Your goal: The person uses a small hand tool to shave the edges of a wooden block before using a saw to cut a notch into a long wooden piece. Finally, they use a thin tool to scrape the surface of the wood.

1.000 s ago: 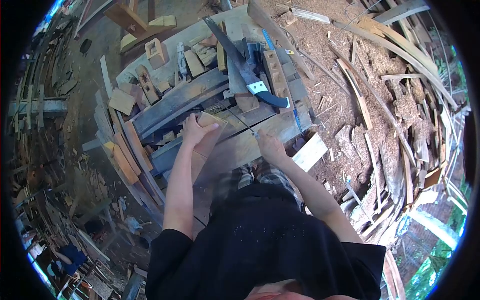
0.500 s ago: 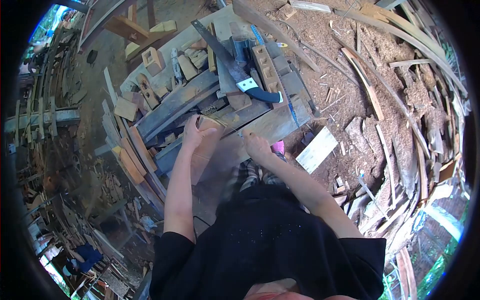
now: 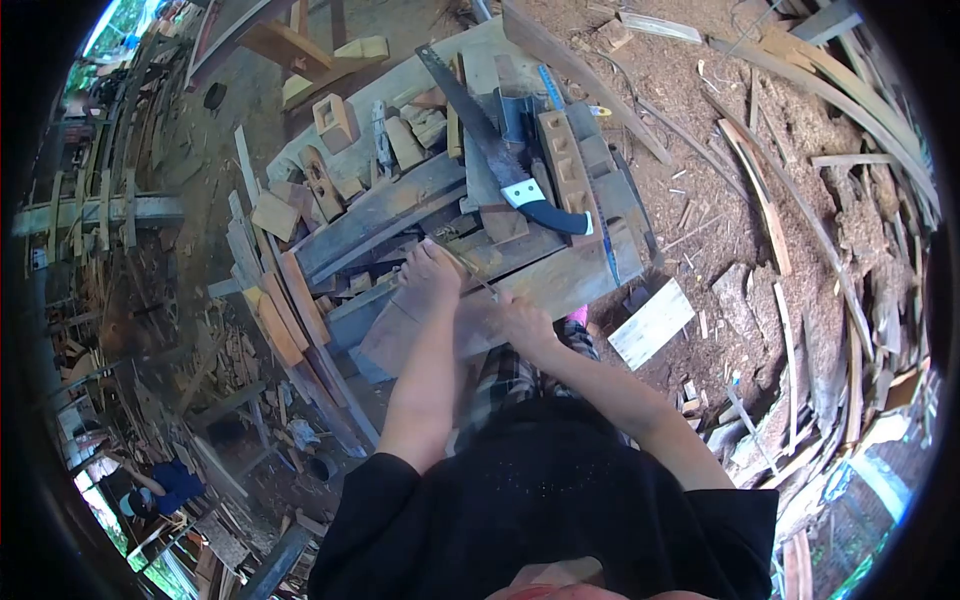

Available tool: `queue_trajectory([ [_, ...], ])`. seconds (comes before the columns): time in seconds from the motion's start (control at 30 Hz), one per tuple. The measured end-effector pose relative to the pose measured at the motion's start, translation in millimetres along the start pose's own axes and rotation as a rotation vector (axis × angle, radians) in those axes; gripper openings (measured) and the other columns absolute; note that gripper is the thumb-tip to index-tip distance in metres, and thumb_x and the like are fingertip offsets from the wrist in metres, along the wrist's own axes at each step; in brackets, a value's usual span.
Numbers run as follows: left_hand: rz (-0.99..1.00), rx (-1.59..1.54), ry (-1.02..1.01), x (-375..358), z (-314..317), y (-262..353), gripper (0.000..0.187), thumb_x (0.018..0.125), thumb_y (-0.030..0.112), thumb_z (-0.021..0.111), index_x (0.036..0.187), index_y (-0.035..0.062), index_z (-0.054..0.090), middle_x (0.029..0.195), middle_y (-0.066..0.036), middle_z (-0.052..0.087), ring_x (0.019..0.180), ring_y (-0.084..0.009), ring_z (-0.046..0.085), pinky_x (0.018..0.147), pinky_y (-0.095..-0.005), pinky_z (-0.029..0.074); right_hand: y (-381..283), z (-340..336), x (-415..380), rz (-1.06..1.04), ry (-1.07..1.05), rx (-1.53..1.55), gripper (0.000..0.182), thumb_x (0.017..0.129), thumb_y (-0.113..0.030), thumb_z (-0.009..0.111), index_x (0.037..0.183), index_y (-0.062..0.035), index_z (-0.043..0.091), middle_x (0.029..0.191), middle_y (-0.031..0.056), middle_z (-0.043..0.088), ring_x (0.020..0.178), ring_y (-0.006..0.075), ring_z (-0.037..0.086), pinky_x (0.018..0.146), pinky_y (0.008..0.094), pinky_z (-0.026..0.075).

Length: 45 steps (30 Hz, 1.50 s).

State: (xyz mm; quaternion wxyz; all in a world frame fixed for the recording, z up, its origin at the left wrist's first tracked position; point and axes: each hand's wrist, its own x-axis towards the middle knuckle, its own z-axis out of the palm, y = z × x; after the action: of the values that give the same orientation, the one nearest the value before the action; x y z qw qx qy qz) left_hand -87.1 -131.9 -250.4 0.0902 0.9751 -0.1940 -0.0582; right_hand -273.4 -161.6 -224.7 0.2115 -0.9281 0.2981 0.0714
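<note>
My left hand [image 3: 430,272] is closed on the upper edge of a flat wooden board [image 3: 395,338], which slants down towards my knees. To its right, my right hand [image 3: 526,324] is closed around a slim tool [image 3: 487,290]. Its thin tip points up and left towards the board's edge, and its kind is too blurred to make out. Beyond both hands, a handsaw [image 3: 478,128] with a black and white handle lies across the cluttered bench. A wooden block with square holes [image 3: 566,172] sits right of the saw.
Long timbers [image 3: 375,225] and small wood blocks [image 3: 335,122] cover the low bench. Upright planks [image 3: 290,320] stand at its left. A pale board [image 3: 652,324] lies on the shavings at right. Another person [image 3: 165,490] is at the far lower left.
The board has swung from steeply upright to a flatter slant, its lower end going left. My left hand has turned over its upper edge. The whole view has shifted slightly.
</note>
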Motion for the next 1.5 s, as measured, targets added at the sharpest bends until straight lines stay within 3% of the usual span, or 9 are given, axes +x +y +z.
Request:
queue_trajectory([
  [0.13, -0.081, 0.036, -0.028, -2, -20, 22, 0.046, 0.099, 0.037, 0.029, 0.109, 0.0045, 0.060, 0.113, -0.017, 0.059, 0.105, -0.0362, 0.054, 0.095, -0.0519, 0.034, 10, 18, -1, -0.096, -0.082, -0.004, 0.014, 0.085, -0.012, 0.053, 0.095, -0.0035, 0.052, 0.074, 0.0129, 0.066, 0.064, 0.0271, 0.069, 0.055, 0.0366, 0.055],
  [0.23, -0.100, 0.112, 0.198, 1, 3, 14, 0.045, 0.098, 0.037, 0.032, 0.108, 0.0049, 0.062, 0.105, -0.017, 0.062, 0.108, -0.0331, 0.054, 0.097, -0.0526, 0.034, 10, 16, 2, -0.018, -0.248, 0.012, 0.022, 0.086, -0.014, 0.052, 0.104, -0.0007, 0.053, 0.078, 0.0119, 0.067, 0.071, 0.0273, 0.070, 0.058, 0.0387, 0.056],
  [0.27, -0.094, 0.079, 0.249, -2, 3, 13, 0.042, 0.097, 0.036, 0.035, 0.103, 0.0063, 0.064, 0.102, -0.015, 0.063, 0.106, -0.0328, 0.054, 0.096, -0.0520, 0.033, 19, 1, -6, -0.231, -0.169, -0.040, 0.024, 0.088, -0.013, 0.049, 0.108, 0.0001, 0.053, 0.081, 0.0144, 0.067, 0.073, 0.0300, 0.069, 0.063, 0.0419, 0.055],
  [0.37, -0.113, -0.027, 0.303, 2, 0, 12, 0.039, 0.095, 0.036, 0.038, 0.097, 0.0082, 0.066, 0.102, -0.014, 0.063, 0.103, -0.0321, 0.054, 0.096, -0.0501, 0.033, 22, -30, -27, -0.009, -0.206, 0.073, 0.028, 0.088, -0.014, 0.048, 0.111, 0.0011, 0.052, 0.077, 0.0165, 0.067, 0.074, 0.0321, 0.069, 0.063, 0.0420, 0.056],
  [0.6, -0.091, -0.047, 0.301, -2, 1, 12, 0.032, 0.093, 0.033, 0.044, 0.090, 0.0092, 0.066, 0.092, -0.011, 0.062, 0.093, -0.0293, 0.055, 0.094, -0.0469, 0.034, 8, 12, 36, -0.020, -0.173, 0.122, 0.017, 0.090, -0.012, 0.047, 0.105, -0.0034, 0.048, 0.078, 0.0194, 0.067, 0.073, 0.0367, 0.069, 0.061, 0.0457, 0.056],
  [0.83, -0.138, -0.038, 0.261, -3, -1, 13, 0.036, 0.093, 0.036, 0.043, 0.092, 0.0094, 0.066, 0.094, -0.012, 0.063, 0.094, -0.0293, 0.055, 0.093, -0.0462, 0.035, 29, -2, 10, -0.114, -0.168, -0.057, 0.012, 0.092, -0.018, 0.049, 0.092, -0.0058, 0.048, 0.073, 0.0141, 0.067, 0.067, 0.0302, 0.069, 0.056, 0.0404, 0.056],
  [0.93, -0.316, 0.009, 0.291, 10, -10, 17, 0.036, 0.094, 0.037, 0.041, 0.093, 0.0105, 0.066, 0.096, -0.012, 0.064, 0.095, -0.0297, 0.057, 0.091, -0.0465, 0.036, 25, 14, 42, -0.094, -0.084, 0.004, 0.012, 0.091, -0.017, 0.049, 0.092, -0.0051, 0.047, 0.074, 0.0157, 0.067, 0.068, 0.0311, 0.069, 0.057, 0.0407, 0.056],
  [1.23, -0.280, 0.056, 0.315, 15, -3, 10, 0.033, 0.095, 0.035, 0.039, 0.092, 0.0118, 0.063, 0.096, -0.009, 0.065, 0.093, -0.0296, 0.059, 0.086, -0.0478, 0.038, 40, -41, 38, -0.151, -0.323, -0.020, 0.021, 0.092, -0.016, 0.042, 0.109, -0.0040, 0.047, 0.080, 0.0195, 0.067, 0.077, 0.0361, 0.068, 0.065, 0.0478, 0.055],
  [1.5, -0.290, 0.076, 0.336, 16, -4, 12, 0.033, 0.095, 0.035, 0.041, 0.090, 0.0112, 0.062, 0.094, -0.010, 0.064, 0.090, -0.0297, 0.060, 0.084, -0.0473, 0.039, 42, -39, 36, -0.172, -0.269, -0.007, 0.014, 0.092, -0.012, 0.045, 0.101, -0.0035, 0.050, 0.080, 0.0198, 0.068, 0.073, 0.0360, 0.069, 0.063, 0.0457, 0.056],
])
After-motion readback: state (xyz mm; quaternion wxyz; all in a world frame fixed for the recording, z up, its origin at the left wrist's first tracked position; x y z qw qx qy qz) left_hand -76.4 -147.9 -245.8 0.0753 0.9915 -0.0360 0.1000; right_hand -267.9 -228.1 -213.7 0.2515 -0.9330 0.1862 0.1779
